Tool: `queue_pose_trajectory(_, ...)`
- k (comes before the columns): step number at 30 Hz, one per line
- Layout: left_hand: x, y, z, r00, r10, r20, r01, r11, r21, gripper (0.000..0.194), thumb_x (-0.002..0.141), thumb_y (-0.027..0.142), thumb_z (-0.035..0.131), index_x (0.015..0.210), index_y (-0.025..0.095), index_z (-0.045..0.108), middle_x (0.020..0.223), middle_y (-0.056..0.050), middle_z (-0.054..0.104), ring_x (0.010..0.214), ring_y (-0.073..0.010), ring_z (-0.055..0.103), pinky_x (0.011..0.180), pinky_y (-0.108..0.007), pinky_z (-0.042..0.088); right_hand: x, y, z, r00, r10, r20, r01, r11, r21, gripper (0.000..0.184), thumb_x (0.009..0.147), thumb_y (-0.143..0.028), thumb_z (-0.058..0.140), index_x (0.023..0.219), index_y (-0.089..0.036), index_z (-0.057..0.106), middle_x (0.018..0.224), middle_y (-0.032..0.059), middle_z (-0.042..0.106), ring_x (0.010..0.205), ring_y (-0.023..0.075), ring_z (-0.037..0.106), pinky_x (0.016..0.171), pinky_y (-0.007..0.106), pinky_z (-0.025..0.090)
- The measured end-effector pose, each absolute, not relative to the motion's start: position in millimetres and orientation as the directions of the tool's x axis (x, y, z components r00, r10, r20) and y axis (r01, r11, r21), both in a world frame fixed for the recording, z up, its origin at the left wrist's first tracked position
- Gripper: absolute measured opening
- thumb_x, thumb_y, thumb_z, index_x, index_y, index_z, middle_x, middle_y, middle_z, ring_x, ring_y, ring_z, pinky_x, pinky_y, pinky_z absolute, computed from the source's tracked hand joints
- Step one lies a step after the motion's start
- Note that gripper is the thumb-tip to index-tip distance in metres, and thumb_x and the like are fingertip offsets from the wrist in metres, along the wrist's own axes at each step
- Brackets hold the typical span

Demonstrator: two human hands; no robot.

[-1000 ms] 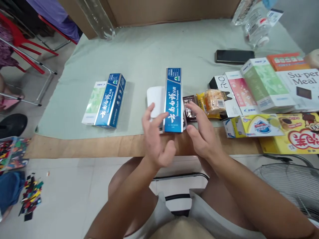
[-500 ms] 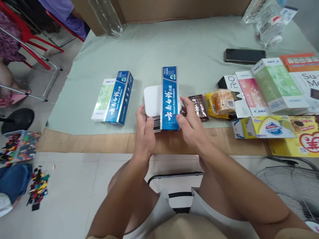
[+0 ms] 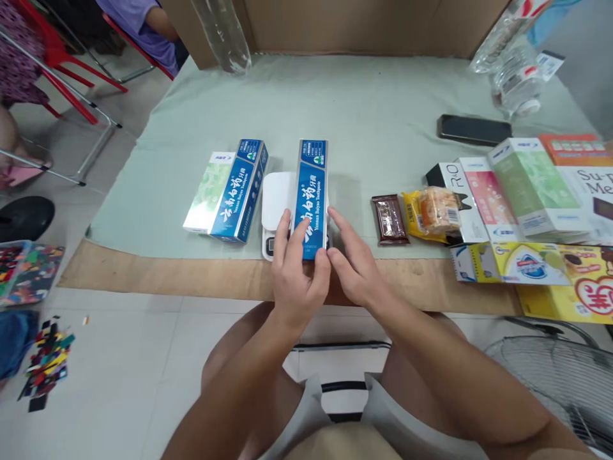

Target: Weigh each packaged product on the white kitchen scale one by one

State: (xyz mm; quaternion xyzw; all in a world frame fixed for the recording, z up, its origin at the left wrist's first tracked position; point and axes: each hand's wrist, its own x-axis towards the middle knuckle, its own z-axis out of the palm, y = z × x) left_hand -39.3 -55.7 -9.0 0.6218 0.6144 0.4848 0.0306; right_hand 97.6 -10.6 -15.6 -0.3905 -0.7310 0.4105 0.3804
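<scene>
Lying across the white scale (image 3: pixel 278 203) in the head view, the blue toothpaste box (image 3: pixel 312 185) is touched on its near end by the left hand (image 3: pixel 299 281), whose fingers are slightly spread over it. The right hand (image 3: pixel 357 271) is held open along the box's right edge; contact there seems likely, though the fingertips are partly unclear. Well to the left, a second blue box (image 3: pixel 239 199) is set against a green-and-white box (image 3: pixel 209 191); to the right, a brown packet (image 3: pixel 390 219) is seen near a yellow packet (image 3: pixel 414 216).
</scene>
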Motion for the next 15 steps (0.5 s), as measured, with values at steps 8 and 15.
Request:
queue_pose_trajectory(8, -15, -57, -16, -0.245, 0.766, 0.595, 0.673, -0.307, 0.673, 0.039, 0.106, 0.023, 0.049, 0.141, 0.014, 0.061, 0.159, -0.020, 0.054, 0.148, -0.0268, 0.055, 0.119, -0.041, 0.053, 106, -18, -10, -0.443, 0.876, 0.192, 0.231, 0.318, -0.919, 0.064, 0.108, -0.053, 0.036, 0.165, -0.026, 0.036, 0.171, 0.0072, 0.041, 0.164, 0.0234, 0.025, 0.134, 0.053, 0.030)
queue_pose_trajectory(15, 17, -53, -12, -0.178, 0.764, 0.621, 0.614, -0.407, 0.677, 0.038, 0.106, 0.022, 0.049, 0.141, 0.016, 0.060, 0.162, -0.019, 0.050, 0.150, -0.0290, 0.053, 0.119, -0.045, 0.053, 138, -25, -1, -0.313, 0.927, 0.205, 0.283, 0.297, -0.912, 0.060, 0.108, -0.049, 0.039, 0.163, -0.025, 0.041, 0.173, 0.0061, 0.036, 0.163, 0.0227, 0.030, 0.134, 0.051, 0.030)
